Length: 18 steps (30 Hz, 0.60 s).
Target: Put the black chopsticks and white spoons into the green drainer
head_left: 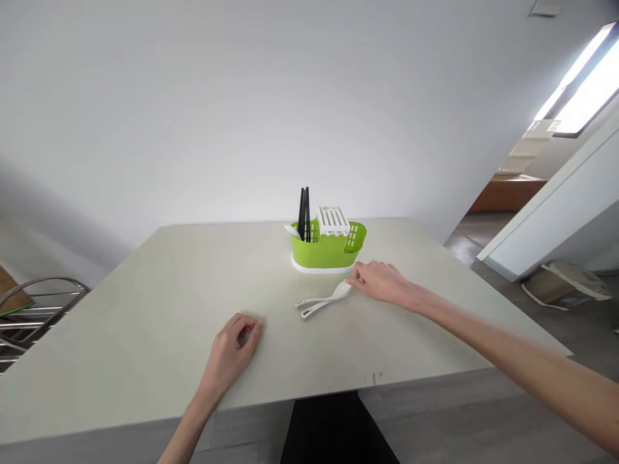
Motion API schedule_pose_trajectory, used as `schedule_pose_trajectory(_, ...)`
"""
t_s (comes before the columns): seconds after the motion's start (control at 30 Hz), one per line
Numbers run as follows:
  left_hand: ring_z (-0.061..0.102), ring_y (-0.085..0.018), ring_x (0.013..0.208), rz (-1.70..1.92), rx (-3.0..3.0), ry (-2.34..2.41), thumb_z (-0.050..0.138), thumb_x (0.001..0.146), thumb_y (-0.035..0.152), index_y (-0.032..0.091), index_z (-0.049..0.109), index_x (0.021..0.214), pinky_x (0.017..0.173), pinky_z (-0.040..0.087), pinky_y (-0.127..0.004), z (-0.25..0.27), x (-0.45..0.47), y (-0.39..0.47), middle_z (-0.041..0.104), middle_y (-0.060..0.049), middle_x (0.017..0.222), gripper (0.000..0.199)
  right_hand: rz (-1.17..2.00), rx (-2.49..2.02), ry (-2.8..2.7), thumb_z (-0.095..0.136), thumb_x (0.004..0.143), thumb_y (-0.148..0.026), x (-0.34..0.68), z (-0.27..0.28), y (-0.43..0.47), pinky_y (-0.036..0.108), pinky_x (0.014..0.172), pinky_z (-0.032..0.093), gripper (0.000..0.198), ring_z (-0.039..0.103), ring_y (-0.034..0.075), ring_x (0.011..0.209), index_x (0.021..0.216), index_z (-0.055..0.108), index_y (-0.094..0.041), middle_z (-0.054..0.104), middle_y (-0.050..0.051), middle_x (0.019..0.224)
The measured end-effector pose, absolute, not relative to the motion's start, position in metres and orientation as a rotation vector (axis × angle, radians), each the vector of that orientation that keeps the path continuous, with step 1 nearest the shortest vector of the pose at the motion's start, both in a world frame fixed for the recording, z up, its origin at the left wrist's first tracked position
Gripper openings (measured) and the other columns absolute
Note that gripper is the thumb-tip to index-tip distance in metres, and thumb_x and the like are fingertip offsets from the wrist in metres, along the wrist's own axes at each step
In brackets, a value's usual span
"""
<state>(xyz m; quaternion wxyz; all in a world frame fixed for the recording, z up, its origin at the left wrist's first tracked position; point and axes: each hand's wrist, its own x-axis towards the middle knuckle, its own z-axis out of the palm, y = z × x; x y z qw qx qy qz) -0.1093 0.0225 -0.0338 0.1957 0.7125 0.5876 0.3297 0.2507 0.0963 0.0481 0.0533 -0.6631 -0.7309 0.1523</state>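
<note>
Two white spoons [325, 300] lie crossed on the table, their bowls together at the right and their printed handles pointing left. My right hand [380, 281] is closed at the bowl end, thumb and forefinger on the edge of a spoon bowl. On the tabletop to the left rests my left hand [232, 348], its fingers curled in with nothing visible in them. Just behind the spoons stands a green cutlery holder [326, 252] on a white base. Black chopsticks [304, 212] and a white spoon [292, 231] stick out of its left compartment.
A white slotted piece [333, 220] sits over the holder's middle. The pale table [145, 335] backs onto a white wall [242, 109]. A metal rack [41, 309] stands off the left edge, and a bin-like container [565, 283] is on the floor at right.
</note>
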Motion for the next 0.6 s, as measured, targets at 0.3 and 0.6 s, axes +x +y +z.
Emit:
schedule_pose_trajectory(0.3, 0.056, -0.019, 0.071, 0.914, 1.984, 1.687, 0.051, 0.100, 0.058, 0.025, 0.065, 0.084, 0.063, 0.043, -0.030, -0.031, -0.105, 0.021, 0.067, -0.004, 0.087, 0.040, 1.166, -1.973, -1.911, 0.062, 0.099, -0.046, 0.247, -0.010, 0.122, 0.023, 0.048, 0.042, 0.034, 0.059, 0.011, 0.051, 0.076, 0.054, -0.022, 0.072, 0.002, 0.072)
schedule_pose_trajectory(0.6, 0.058, -0.020, 0.073, 0.909, 1.985, 1.673, 0.051, 0.099, 0.060, 0.024, 0.067, 0.085, 0.063, 0.044, -0.031, -0.029, -0.104, 0.022, 0.069, -0.005, 0.088, 0.041, 1.548, -1.787, -1.662, 0.070, 0.091, -0.024, 0.257, -0.010, 0.118, 0.018, 0.046, 0.039, 0.014, 0.052, 0.006, 0.051, 0.088, 0.058, -0.020, 0.061, -0.005, 0.068)
